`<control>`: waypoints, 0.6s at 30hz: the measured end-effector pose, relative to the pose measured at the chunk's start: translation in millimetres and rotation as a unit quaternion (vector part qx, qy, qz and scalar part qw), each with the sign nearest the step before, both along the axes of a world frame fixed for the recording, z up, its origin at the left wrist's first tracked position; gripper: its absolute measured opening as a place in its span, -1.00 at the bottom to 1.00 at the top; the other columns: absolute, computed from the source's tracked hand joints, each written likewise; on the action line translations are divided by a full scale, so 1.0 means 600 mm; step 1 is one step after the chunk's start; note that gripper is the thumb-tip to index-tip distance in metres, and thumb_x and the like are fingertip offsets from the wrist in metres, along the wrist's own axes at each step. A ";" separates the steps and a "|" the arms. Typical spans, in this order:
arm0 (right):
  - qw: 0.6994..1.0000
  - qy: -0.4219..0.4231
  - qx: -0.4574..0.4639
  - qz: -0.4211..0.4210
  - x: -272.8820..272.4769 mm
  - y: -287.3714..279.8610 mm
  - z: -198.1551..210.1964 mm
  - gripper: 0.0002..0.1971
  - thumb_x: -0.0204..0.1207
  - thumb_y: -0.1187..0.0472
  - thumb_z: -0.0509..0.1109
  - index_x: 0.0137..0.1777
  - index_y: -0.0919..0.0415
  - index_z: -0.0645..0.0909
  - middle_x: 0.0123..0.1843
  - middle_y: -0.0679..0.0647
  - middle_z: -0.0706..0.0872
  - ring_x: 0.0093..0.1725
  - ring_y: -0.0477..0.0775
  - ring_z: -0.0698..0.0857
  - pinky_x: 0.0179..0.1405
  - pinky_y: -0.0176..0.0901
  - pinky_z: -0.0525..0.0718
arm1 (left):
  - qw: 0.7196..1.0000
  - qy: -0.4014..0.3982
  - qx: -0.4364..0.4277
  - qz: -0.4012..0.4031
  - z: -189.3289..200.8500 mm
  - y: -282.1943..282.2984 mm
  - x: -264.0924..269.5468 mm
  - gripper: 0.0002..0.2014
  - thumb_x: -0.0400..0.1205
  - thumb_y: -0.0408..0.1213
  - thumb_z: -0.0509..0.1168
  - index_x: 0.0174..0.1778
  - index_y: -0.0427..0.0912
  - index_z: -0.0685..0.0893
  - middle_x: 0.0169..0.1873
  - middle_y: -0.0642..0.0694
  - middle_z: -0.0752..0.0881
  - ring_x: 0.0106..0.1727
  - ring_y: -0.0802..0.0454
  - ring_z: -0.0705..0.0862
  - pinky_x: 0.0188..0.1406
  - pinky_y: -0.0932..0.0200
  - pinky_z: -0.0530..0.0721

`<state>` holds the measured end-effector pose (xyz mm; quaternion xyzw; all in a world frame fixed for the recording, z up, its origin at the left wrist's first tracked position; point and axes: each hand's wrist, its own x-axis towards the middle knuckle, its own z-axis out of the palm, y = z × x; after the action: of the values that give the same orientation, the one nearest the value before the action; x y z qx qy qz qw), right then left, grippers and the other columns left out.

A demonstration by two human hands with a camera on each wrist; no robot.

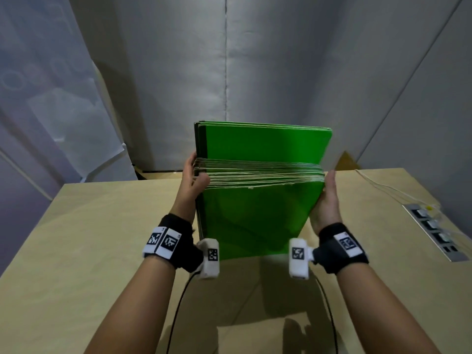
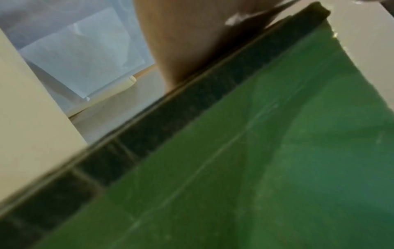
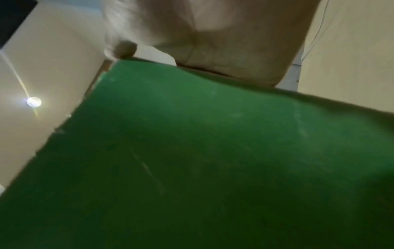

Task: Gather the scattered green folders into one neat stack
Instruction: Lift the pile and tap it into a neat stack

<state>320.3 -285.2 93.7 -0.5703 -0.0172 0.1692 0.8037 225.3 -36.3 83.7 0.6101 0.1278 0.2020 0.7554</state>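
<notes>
Green folders point(image 1: 255, 213) stand edge-down on the bench point(image 1: 102, 238); left hand point(image 1: 191, 185) grasps them at 9 o'clock, right hand point(image 1: 327, 198) presses flat at 3 o'clock, likely squaring edges.

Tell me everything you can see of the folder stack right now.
The stack of folders is bright green card with pale edges, many thin pieces pressed together. It stands on edge over the tan table; whether its bottom rests there is unclear. The rear folders rise higher than the front ones. The left hand grips its left side; the right hand presses flat against its right side.
</notes>
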 end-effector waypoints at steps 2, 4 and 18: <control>1.000 -0.007 0.012 -0.007 -0.008 0.008 -0.023 -0.33 0.67 -0.22 -0.18 -0.10 -0.04 0.80 -0.17 -0.05 0.87 -0.16 -0.11 0.83 -0.33 -0.33 0.73 | 0.999 0.013 0.029 -0.021 -0.013 0.004 -0.004 0.10 0.10 0.26 0.60 0.57 0.14 0.28 0.54 -0.17 0.42 0.54 -0.23 0.43 0.48 -0.28 0.40; 0.999 -0.039 0.004 0.003 -0.021 0.011 -0.038 -0.43 0.54 -0.33 -0.08 -0.02 -0.07 0.71 -0.21 -0.16 0.86 -0.20 -0.22 0.82 -0.37 -0.38 0.72 | 0.997 0.025 0.047 -0.050 -0.031 0.007 -0.010 0.14 0.11 0.15 0.65 0.60 0.04 0.25 0.52 -0.20 0.46 0.52 -0.23 0.46 0.46 -0.29 0.42; 0.971 -0.048 -0.231 0.042 -0.026 -0.012 -0.133 -0.45 0.29 0.46 0.59 0.28 0.19 0.56 -0.03 -0.10 0.71 -0.09 -0.22 0.68 0.05 -0.09 0.70 | 0.983 0.176 0.006 -0.049 -0.112 -0.023 -0.040 -0.36 0.42 -0.77 0.37 0.35 -0.14 0.49 0.05 -0.04 0.69 0.24 -0.25 0.63 0.24 -0.37 0.59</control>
<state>304.6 -292.5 13.6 -0.7469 -0.0397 0.1747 0.6403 201.6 -49.8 16.7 0.6461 0.2273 0.0554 0.7265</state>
